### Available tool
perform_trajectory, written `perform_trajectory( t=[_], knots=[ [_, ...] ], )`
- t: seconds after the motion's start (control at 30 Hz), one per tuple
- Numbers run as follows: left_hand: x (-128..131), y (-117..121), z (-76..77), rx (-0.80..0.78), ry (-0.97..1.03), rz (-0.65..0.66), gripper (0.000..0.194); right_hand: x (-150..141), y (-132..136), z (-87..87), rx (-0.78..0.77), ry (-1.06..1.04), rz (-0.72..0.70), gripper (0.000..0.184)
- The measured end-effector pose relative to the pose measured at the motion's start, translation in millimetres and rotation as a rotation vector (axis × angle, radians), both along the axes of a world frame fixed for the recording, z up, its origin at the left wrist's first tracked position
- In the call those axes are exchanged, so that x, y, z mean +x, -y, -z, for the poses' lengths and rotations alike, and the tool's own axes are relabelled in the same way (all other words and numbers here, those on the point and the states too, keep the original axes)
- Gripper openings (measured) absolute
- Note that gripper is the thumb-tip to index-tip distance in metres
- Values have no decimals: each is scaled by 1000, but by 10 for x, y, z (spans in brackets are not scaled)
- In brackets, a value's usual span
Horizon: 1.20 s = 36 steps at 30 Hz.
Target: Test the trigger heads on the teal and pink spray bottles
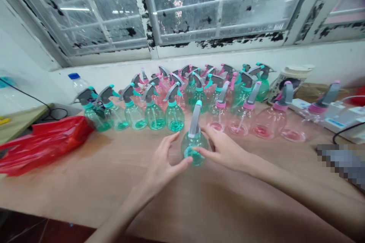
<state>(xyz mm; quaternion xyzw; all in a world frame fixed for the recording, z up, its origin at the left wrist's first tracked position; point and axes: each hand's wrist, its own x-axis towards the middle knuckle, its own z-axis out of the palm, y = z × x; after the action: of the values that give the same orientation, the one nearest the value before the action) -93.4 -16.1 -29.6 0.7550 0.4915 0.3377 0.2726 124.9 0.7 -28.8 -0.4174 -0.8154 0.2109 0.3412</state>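
Note:
A green spray bottle (194, 142) with a grey trigger head stands out in front of the rows, near the middle of the view. My right hand (221, 146) wraps its right side, thumb across the front and fingers behind. On the other side is my left hand (165, 159), fingers apart, its thumb tip at the bottle's lower left; whether that thumb touches is hard to tell. Just behind stand green spray bottles (155, 115) to the left and pink spray bottles (265, 119) to the right, with more of both colours further back.
A red plastic bag (48, 142) lies at the left of the wooden table (114, 190). White power strips (327, 117) and a patterned container (289, 79) are at the right. A blue-capped bottle (76, 81) stands by the wall under the windows (185, 7).

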Motion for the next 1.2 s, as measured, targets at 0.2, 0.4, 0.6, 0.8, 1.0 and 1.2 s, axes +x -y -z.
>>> perform_trajectory(
  t=[0.2, 0.4, 0.6, 0.8, 1.0, 1.2],
  knots=[
    [334, 369, -114, -40, 192, 31, 80, 30, 504, -23, -33, -28, -173, 46],
    [522, 497, -126, 11, 254, -18, 41, -28, 773, 18, -22, 12, -140, 55],
    [523, 510, -136, 103, 249, 7, 43, 14, 795, 86, -6, 87, -116, 59],
    [488, 482, -245, 47, 233, 86, 58, 298, 573, 353, 83, 175, -56, 54],
    [414, 349, -337, -29, 303, 95, 52, 681, 331, 718, 47, 284, 121, 49],
    [333, 195, -301, -10, 334, 79, 39, 726, 311, 800, 55, 319, 147, 53]
  ],
)
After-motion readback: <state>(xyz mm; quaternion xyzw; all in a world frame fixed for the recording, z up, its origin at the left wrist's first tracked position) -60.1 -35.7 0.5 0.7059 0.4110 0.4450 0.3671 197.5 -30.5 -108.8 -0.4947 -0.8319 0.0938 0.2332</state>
